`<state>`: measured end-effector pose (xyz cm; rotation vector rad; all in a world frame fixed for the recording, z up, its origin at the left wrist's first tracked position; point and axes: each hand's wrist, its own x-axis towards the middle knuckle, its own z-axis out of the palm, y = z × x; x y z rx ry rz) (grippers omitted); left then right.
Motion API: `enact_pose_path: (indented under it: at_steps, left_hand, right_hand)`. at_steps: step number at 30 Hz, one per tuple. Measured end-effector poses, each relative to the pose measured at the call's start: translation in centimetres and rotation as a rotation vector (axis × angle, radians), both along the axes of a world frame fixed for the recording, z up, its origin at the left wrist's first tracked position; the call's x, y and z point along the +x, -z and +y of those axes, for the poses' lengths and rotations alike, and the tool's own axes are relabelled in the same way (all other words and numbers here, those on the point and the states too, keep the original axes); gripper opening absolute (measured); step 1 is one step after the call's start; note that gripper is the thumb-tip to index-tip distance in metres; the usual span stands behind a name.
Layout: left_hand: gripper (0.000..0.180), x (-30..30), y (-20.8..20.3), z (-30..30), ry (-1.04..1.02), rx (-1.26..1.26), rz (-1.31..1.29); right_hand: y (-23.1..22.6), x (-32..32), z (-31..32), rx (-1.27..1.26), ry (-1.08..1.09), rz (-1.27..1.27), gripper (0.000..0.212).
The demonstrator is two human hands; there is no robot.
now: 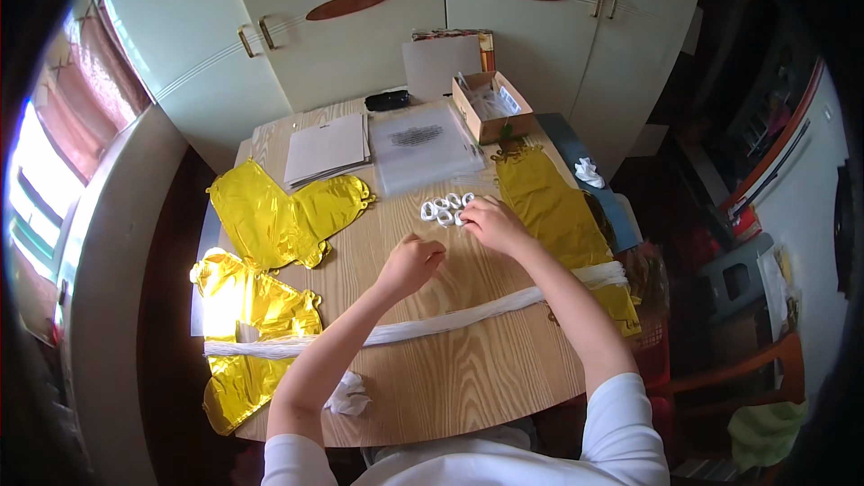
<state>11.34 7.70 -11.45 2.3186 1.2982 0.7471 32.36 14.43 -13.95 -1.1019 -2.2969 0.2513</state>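
Observation:
Several small white coils [441,210] lie clustered near the middle of the wooden table. My right hand [495,223] is at their right side, its fingers bent and the fingertips closed on a white coil at the cluster's edge. Closer to me, my left hand [412,266] hovers over the bare wood with its fingers curled in. Whether anything is inside it is hidden. A long white bundle of strands [459,314] stretches across the table, passing beneath both forearms.
Gold foil balloons lie flat at the left [261,216] and right [544,202]. Behind the coils are a clear plastic sheet stack [418,171], grey boards [328,148] and an open cardboard box [490,129]. Crumpled white tissue [348,394] lies near the front edge.

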Motion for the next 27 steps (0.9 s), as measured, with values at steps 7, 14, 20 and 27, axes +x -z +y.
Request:
enact_pose_path:
  at_steps: [7,14,20,27]
  left_hand:
    - [0.012,3.0,1.4,0.2,0.184,0.208,0.061]
    - [0.024,4.1,3.0,2.0,0.161,0.287,0.08]
    - [0.021,4.0,2.0,1.8,0.126,0.215,0.094]
    - [0.009,4.1,1.1,0.7,0.178,0.276,0.082]
  right_hand:
    - [-0.3,1.1,-1.3,0.069,0.085,-0.086,0.01]
    - [-1.4,1.8,-3.1,0.099,0.098,-0.089,0.008]
    - [-2.3,1.4,-5.0,-0.033,0.055,0.073,0.013]
    - [-1.2,0.9,-5.5,-0.045,0.062,0.046,0.013]
